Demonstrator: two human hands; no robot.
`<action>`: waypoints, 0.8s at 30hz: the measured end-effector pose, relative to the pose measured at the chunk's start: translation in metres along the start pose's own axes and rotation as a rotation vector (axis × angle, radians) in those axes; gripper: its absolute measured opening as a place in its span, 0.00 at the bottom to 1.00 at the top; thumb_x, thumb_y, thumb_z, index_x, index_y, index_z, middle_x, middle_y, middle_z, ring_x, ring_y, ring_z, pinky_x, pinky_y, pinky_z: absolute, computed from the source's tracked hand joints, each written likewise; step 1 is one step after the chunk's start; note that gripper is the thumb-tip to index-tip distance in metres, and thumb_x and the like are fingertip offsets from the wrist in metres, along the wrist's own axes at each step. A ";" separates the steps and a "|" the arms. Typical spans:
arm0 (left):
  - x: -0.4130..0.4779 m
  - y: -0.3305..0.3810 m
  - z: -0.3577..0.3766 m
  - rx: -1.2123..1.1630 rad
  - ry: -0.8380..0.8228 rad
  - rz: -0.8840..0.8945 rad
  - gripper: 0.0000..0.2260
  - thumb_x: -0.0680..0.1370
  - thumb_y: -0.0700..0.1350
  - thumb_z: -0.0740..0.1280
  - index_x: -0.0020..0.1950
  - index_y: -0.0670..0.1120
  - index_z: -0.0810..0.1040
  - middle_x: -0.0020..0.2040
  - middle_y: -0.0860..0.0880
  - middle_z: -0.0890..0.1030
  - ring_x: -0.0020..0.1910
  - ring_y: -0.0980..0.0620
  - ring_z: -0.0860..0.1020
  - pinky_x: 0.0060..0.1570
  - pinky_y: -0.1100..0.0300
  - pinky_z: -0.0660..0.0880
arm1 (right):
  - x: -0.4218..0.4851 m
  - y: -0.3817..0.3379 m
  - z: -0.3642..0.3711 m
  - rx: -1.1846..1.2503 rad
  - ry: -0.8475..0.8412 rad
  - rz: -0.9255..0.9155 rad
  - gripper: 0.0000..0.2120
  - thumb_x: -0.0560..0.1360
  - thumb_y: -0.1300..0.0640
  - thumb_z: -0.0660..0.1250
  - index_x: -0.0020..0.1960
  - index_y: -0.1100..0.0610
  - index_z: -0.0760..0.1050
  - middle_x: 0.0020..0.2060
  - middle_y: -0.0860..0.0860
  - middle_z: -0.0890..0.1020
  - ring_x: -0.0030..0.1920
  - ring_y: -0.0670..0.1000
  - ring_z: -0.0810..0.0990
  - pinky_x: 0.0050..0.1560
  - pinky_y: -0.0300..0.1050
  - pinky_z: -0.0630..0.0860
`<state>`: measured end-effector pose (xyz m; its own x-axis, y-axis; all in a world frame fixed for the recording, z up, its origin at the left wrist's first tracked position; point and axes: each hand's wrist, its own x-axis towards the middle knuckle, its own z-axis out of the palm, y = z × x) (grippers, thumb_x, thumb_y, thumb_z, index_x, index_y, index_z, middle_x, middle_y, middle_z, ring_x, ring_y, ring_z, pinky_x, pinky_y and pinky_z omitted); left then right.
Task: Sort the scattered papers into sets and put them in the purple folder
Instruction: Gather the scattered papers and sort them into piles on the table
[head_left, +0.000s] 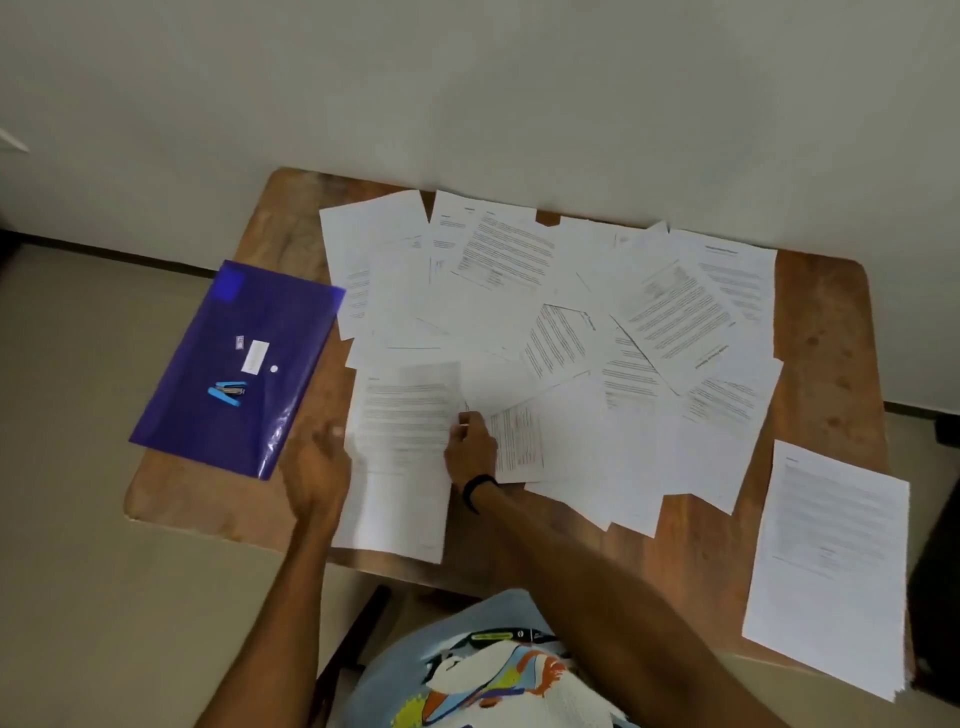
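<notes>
Head view: scattered papers (545, 291) overlap across the middle and back of the wooden surface (826, 338). The purple folder (197, 431) lies flat at the left edge, partly overhanging, with a blue stapler (227, 393) and a small white box (255, 356) on top. Nearest me, one printed sheet (405, 447) lies between both hands. My right hand (470, 447), with a black wristband (478, 488), has its fingers curled and is pinching that sheet's right edge. My left hand (322, 462) is motion-blurred, fingers loosely spread at the sheet's left edge; I can't tell if it makes contact. A separate neat stack (826, 561) sits at the front right corner, apart from the scatter.
</notes>
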<state>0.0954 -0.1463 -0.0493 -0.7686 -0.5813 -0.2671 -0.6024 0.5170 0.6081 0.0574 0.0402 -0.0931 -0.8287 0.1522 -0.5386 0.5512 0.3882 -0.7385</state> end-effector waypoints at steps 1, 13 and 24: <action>-0.001 -0.005 0.009 0.075 -0.093 0.057 0.20 0.81 0.54 0.63 0.69 0.47 0.71 0.64 0.43 0.78 0.62 0.41 0.76 0.63 0.43 0.74 | -0.001 -0.002 0.008 -0.001 -0.024 0.010 0.07 0.82 0.61 0.60 0.59 0.59 0.74 0.49 0.57 0.83 0.48 0.55 0.81 0.52 0.53 0.81; -0.015 -0.050 0.058 0.601 -0.499 0.000 0.42 0.77 0.65 0.63 0.81 0.56 0.40 0.81 0.45 0.39 0.79 0.35 0.46 0.74 0.36 0.57 | 0.050 0.034 -0.013 -1.065 -0.212 -0.230 0.36 0.81 0.38 0.56 0.81 0.43 0.40 0.79 0.57 0.34 0.78 0.66 0.34 0.72 0.72 0.36; -0.002 -0.049 0.063 0.546 -0.342 0.045 0.35 0.78 0.58 0.67 0.80 0.51 0.57 0.81 0.42 0.55 0.78 0.35 0.55 0.74 0.37 0.58 | 0.078 0.012 -0.027 -1.022 -0.088 -0.257 0.37 0.81 0.40 0.58 0.82 0.49 0.43 0.80 0.61 0.41 0.79 0.66 0.40 0.77 0.69 0.42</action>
<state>0.1128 -0.1309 -0.1254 -0.7667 -0.3649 -0.5282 -0.5214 0.8339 0.1808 -0.0028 0.0809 -0.1333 -0.8764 -0.0936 -0.4725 -0.0172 0.9864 -0.1635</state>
